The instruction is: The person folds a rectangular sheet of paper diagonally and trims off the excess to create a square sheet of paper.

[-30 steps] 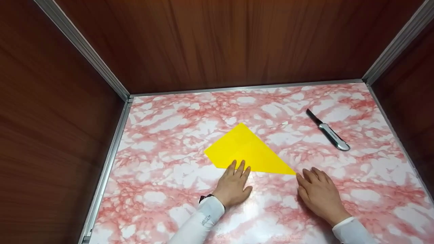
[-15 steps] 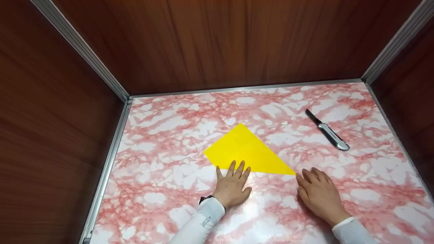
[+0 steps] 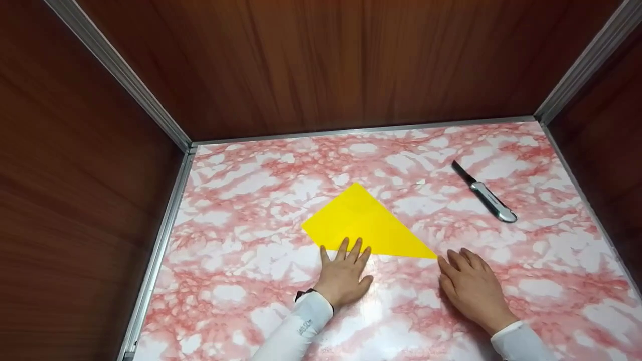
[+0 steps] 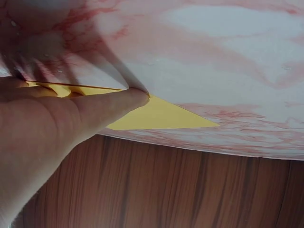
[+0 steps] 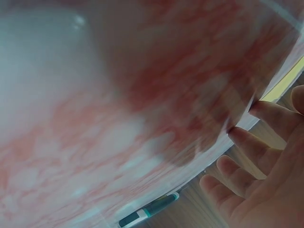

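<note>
A folded sheet of yellow paper (image 3: 358,215) lies flat on the table, pointed at its right end. My left hand (image 3: 343,281) rests on its near edge with fingers spread, the little finger at the paper's near left corner. In the left wrist view, a straight finger of that hand (image 4: 71,114) reaches along the yellow paper (image 4: 161,114). My right hand (image 3: 474,291) has its index fingertip right at the paper's right-hand tip, the other fingers slightly bent. The right wrist view shows fingertips (image 5: 261,109) on the table beside a sliver of yellow paper (image 5: 285,83).
A utility knife (image 3: 491,200) with a dark blade and a silver and dark handle lies at the back right. The table (image 3: 241,210) has a red and white marbled top. Brown wood-grain panels (image 3: 321,65) with metal rails enclose its back and sides.
My left little finger has spread out to the left, to the paper's near left corner. The paper and my right hand stay practically where they were.
</note>
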Motion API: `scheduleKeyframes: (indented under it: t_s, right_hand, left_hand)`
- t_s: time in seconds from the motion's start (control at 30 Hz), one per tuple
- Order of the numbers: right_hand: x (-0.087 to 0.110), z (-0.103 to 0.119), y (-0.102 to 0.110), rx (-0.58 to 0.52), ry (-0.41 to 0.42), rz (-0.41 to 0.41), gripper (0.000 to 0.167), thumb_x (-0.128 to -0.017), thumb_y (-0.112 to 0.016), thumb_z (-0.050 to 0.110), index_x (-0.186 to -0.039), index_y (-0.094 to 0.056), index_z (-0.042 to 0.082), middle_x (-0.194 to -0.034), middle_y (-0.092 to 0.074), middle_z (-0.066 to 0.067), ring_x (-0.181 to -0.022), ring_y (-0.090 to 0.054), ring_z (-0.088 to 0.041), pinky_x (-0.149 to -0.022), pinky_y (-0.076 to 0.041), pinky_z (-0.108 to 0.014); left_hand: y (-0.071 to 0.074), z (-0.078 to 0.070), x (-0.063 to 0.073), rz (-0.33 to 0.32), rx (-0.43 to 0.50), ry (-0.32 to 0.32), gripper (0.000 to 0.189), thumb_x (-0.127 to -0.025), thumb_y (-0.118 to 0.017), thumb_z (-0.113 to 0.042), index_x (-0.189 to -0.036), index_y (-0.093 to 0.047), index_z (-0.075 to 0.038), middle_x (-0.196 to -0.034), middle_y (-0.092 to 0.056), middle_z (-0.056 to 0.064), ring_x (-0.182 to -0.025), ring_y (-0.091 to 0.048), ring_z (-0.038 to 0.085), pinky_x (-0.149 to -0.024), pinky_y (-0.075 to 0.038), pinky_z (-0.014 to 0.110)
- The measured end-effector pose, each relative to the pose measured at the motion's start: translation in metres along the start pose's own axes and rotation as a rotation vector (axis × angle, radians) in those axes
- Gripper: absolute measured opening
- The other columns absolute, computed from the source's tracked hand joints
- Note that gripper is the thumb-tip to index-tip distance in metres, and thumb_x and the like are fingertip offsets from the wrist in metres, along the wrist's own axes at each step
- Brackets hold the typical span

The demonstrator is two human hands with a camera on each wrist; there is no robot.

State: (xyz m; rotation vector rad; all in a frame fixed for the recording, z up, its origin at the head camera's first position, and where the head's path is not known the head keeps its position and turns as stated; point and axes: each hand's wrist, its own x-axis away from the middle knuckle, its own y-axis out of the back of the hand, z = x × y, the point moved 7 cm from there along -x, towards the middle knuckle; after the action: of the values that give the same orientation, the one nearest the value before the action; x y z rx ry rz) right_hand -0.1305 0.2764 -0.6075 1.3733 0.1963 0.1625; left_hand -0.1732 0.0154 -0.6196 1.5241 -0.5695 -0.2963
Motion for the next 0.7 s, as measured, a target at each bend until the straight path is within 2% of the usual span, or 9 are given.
scheduleKeyframes:
  t_s: [0.27, 0.4, 0.7]
  right_hand:
    - [-0.003, -0.002, 0.0, 0.006, -0.039, 0.059, 0.048, -0.096, -0.056, 0.037, -0.136, -0.059, 0.01, -0.138, -0.049, -0.02, -0.132, -0.029, -0.044, -0.108, -0.02, -0.061]
    - [-0.007, -0.004, 0.001, -0.002, -0.057, 0.088, 0.048, -0.097, -0.056, 0.038, -0.136, -0.059, 0.011, -0.137, -0.05, -0.019, -0.13, -0.032, -0.044, -0.107, -0.021, -0.062]
    - [-0.021, 0.005, 0.009, -0.086, -0.04, 0.033, 0.045, -0.097, -0.056, 0.035, -0.136, -0.059, 0.011, -0.132, -0.055, -0.016, -0.125, -0.039, -0.041, -0.102, -0.028, -0.062]
  left_hand:
    - [0.0, 0.0, -0.001, 0.017, 0.027, -0.015, 0.069, -0.097, -0.032, -0.063, -0.156, -0.023, -0.028, -0.162, -0.014, 0.0, -0.147, -0.01, 0.03, -0.1, -0.014, 0.075]
    - [0.0, 0.0, -0.003, 0.031, 0.019, -0.019, 0.07, -0.096, -0.031, -0.065, -0.156, -0.022, -0.03, -0.162, -0.012, 0.0, -0.147, -0.01, 0.03, -0.1, -0.015, 0.075]
    - [0.003, 0.001, -0.007, 0.034, -0.012, -0.039, 0.066, -0.098, -0.029, -0.063, -0.154, -0.029, -0.029, -0.161, -0.018, 0.001, -0.146, -0.014, 0.032, -0.108, -0.011, 0.067]
